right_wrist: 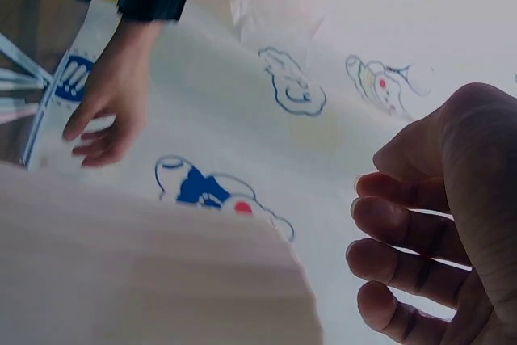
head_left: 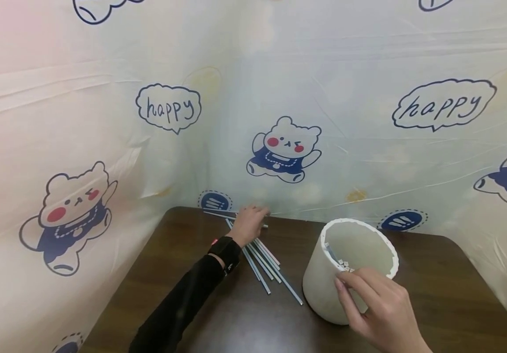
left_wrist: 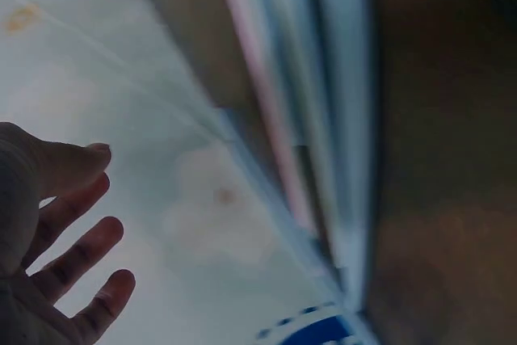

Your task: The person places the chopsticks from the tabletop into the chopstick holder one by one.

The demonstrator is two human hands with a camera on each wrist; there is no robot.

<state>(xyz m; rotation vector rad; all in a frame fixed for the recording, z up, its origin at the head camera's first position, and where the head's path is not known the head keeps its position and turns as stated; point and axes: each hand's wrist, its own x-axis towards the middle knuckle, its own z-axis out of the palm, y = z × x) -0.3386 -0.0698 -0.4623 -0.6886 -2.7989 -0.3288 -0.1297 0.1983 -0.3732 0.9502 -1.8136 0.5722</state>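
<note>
Thin pastel sticks (head_left: 290, 288), blue, pink and greenish, lie fanned out toward the back of the table. My left hand (head_left: 249, 225) is over their far end in the head view. In the left wrist view the fingers of that left hand (left_wrist: 60, 240) are loosely bent, apart from the blurred sticks (left_wrist: 351, 119), with nothing between them. A tall off-white round bin (head_left: 319, 284) stands to the right, with small pale-ended pieces (head_left: 345, 264) inside. My right hand (head_left: 381, 304) is at its near rim, thumb close to the fingertips; the right wrist view shows nothing held.
A brown wooden table (head_left: 156, 274) carries everything. Behind it and on both sides hangs a pale printed cloth (head_left: 236, 98) that meets the back edge. A black band (head_left: 226, 252) is worn on the left wrist.
</note>
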